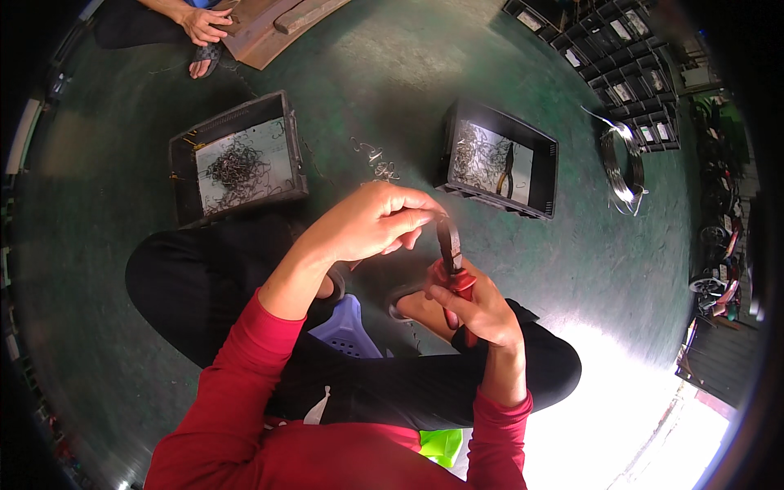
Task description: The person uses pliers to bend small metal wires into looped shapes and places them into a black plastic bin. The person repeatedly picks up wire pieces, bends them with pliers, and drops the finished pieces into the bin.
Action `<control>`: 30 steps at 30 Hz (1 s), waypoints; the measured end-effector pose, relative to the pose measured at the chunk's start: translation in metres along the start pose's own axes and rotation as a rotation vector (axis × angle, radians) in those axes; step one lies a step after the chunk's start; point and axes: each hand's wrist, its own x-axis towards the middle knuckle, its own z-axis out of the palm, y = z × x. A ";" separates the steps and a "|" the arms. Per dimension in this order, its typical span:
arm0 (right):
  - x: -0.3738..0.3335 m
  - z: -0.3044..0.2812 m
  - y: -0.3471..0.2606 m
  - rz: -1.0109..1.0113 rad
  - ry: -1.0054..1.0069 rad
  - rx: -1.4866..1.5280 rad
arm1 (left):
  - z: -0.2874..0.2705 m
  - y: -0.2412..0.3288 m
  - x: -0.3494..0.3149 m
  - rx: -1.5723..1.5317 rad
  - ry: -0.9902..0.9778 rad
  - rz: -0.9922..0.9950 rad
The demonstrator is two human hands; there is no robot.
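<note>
Head view, from the left: a co-worker's hand (204,26) rests near a brown board (260,41) at the upper edge; below it, a black crate (295,139) holds a heap of bent wire pieces (237,167). The person's left hand (367,219) is partly curled, thumb and forefinger drawn together at the nose of the pliers (451,249); whether they pinch a piece of wire cannot be told at this size. Beyond that hand, a few loose wire hooks (381,163) lie on the floor. The right hand (483,309) is wrapped around the red handles, nose pointing up and away from the body; whether the jaws are parted is not discernible. Judged from this posture, the step in hand is fine work at the plier tip, and the next move calls for a steady right grip with left fingertips clear of the bite. Further right, a second black crate (545,175) contains wire pieces and another pair of pliers (506,173); beyond it lies a wire coil (611,159), near stacked crates (618,77).
</note>
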 end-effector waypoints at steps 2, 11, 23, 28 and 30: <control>0.000 0.002 0.000 -0.062 0.067 -0.119 | 0.000 0.001 0.000 -0.002 -0.005 -0.004; 0.010 0.000 0.016 -0.142 0.295 -0.410 | 0.024 -0.002 -0.005 0.345 0.250 0.161; 0.017 0.001 0.033 -0.240 0.395 -0.501 | 0.035 -0.011 -0.006 0.448 0.329 0.256; 0.019 0.002 0.034 -0.247 0.432 -0.487 | 0.040 -0.013 -0.005 0.411 0.374 0.304; 0.019 0.003 0.034 -0.249 0.456 -0.520 | 0.042 -0.014 -0.005 0.404 0.386 0.299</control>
